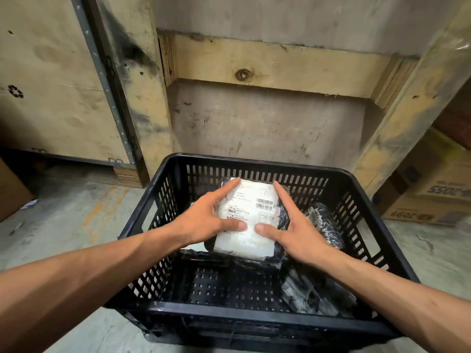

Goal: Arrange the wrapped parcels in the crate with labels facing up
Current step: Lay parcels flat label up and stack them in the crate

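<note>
A black slotted plastic crate (257, 315) stands on the concrete floor in front of me. Inside, toward its far side, lies a black-wrapped parcel (251, 212) with a large white shipping label and barcode facing up. My left hand (204, 217) rests on its left edge and my right hand (298, 228) on its right edge, fingers spread and both thumbs pressing on the label. Other dark wrapped parcels lie in the crate: one (325, 225) against the right wall, another (313, 294) at the near right, neither showing a label.
A wooden pallet frame (275, 67) and plywood crate (51, 80) rise right behind the black crate. Cardboard boxes (433, 200) sit on the floor at the right. Another cardboard piece (10, 192) is at the left edge.
</note>
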Available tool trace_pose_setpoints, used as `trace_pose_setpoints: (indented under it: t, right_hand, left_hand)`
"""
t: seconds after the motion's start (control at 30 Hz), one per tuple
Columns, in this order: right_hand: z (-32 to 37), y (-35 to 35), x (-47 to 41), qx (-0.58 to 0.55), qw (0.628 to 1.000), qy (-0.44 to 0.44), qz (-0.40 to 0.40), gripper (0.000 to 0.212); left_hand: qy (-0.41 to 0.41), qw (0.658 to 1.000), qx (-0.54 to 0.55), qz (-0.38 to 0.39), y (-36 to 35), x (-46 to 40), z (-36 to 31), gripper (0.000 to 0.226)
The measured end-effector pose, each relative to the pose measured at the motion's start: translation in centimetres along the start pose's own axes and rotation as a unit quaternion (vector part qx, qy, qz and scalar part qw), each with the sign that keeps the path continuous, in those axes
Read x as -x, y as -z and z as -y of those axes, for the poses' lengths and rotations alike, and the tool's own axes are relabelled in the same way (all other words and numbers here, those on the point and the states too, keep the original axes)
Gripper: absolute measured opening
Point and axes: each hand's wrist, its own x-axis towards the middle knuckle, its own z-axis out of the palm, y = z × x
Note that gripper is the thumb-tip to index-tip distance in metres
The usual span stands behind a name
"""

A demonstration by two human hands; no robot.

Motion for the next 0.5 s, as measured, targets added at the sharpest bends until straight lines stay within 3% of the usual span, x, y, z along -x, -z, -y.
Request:
trace_pose_setpoints:
  t: [0.17,0.5]
  right_hand:
    - [-0.4,-2.5,-2.0,0.034,0.999,-0.012,-0.018,0.106]
    - [-0.1,-6.9,-6.6,0.051,0.998,-0.019,-0.019,0.083]
  left_hand:
    - [0.038,0.999,-0.032,-0.018,2.0,0.1,1.0,0.103]
    - [0.159,0.98,-0.025,-0.116,4.5,-1.0,3.7,0.099]
